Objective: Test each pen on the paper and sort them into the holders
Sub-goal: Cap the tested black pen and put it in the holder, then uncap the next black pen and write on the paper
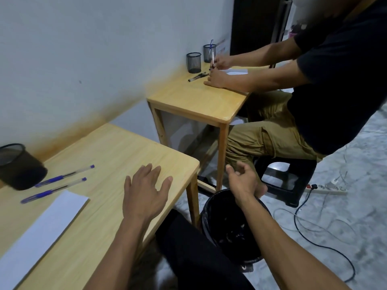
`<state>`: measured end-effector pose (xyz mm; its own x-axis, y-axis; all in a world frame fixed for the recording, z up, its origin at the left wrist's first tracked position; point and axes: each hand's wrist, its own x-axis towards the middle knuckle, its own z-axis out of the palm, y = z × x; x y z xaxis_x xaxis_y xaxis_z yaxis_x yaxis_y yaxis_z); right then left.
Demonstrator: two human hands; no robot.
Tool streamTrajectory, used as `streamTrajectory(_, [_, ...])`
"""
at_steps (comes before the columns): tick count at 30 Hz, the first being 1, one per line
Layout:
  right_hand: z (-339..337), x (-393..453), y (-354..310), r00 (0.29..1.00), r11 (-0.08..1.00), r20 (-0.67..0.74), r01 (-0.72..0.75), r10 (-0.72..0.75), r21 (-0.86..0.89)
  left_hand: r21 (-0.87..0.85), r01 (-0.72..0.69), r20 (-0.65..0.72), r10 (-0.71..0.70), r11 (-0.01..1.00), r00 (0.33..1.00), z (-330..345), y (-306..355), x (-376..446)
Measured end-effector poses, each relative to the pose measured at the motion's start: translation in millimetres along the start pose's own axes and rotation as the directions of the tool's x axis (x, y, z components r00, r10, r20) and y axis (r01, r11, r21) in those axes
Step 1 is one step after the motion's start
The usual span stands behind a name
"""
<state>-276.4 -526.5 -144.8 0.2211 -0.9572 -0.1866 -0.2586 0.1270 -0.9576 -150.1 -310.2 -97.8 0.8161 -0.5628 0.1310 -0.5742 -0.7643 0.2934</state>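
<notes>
Two blue pens lie side by side on my wooden table, left of my hands. A white sheet of paper lies at the near left. A black mesh holder stands at the far left edge. My left hand hovers flat over the table's right part, fingers spread, holding nothing. My right hand hangs past the table's edge above a black bin, fingers loosely curled and empty.
Another person sits on a black stool at a second wooden table ahead, handling a pen beside two mesh holders and loose pens. Cables trail across the floor at right.
</notes>
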Motion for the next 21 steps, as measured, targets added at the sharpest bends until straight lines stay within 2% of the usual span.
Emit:
streamTrajectory(3, [7,-14,-35,0.998,0.990,0.024,0.050,-0.054,0.132,-0.099,0.020,0.011,-0.019,0.995,1.000,-8,3,-3])
streamTrajectory(6, [18,-37,-71,0.980,0.960,0.113,0.135,-0.166,0.247,-0.309,0.046,-0.008,-0.051,0.950,0.999,-22,3,-11])
streamTrajectory(8, [28,-59,-93,0.945,0.934,0.209,0.183,-0.253,0.306,-0.444,0.046,-0.053,-0.078,0.895,0.996,-37,0,-22])
streamTrajectory(10, [39,-84,-110,0.882,0.913,0.322,0.232,-0.343,0.335,-0.481,0.052,-0.132,-0.130,0.875,0.983,-54,-8,-35])
streamTrajectory(15, [81,-149,-129,0.627,0.850,0.574,0.379,-0.527,0.366,-0.480,0.095,-0.345,-0.287,0.872,0.893,-96,-55,-78])
streamTrajectory(18, [114,-193,-129,0.459,0.795,0.660,0.460,-0.595,0.396,-0.461,0.183,-0.460,-0.410,0.868,0.787,-116,-96,-114])
streamTrajectory(21, [149,-239,-127,0.266,0.726,0.732,0.538,-0.627,0.427,-0.472,0.331,-0.523,-0.562,0.817,0.640,-128,-137,-149])
